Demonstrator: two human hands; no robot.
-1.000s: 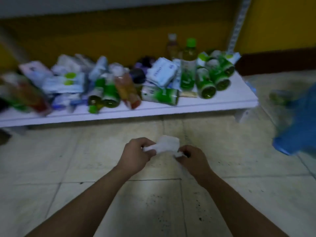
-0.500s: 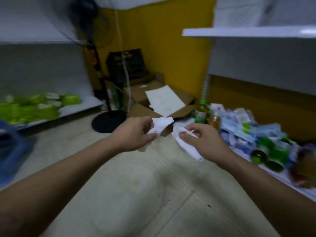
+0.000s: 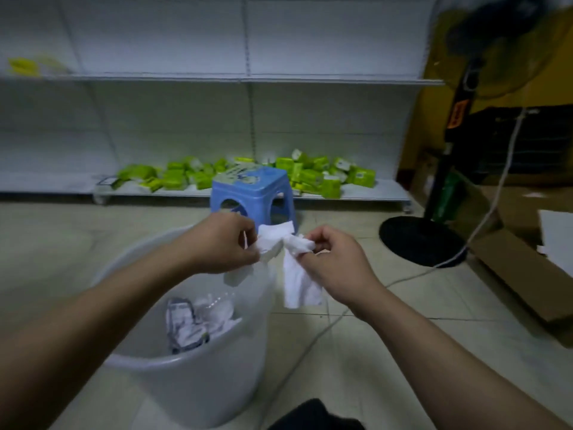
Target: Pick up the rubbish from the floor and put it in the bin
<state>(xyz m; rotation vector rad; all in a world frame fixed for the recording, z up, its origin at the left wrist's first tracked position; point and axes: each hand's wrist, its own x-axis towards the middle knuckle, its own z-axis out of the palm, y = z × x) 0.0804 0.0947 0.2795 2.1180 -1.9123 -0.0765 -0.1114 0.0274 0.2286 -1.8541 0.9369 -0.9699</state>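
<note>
Both hands pinch crumpled white tissue: the left hand (image 3: 224, 243) one piece (image 3: 271, 243), the right hand (image 3: 336, 262) another (image 3: 297, 282). Just below the left fingers (image 3: 248, 242), the translucent bin (image 3: 186, 377) holds crumpled paper rubbish (image 3: 198, 321).

White crumpled tissue (image 3: 273, 243), one end bunched high w/ a flap hanging over the bin's far rim; second strip (image 3: 297, 280) crumpled at top, dangling just beside the bin, outside it. Bin (image 3: 192, 380): pale translucent plastic bucket, upright on tiled floor, holding more crumpled white paper (image 3: 198, 321) at its bottom.
</note>
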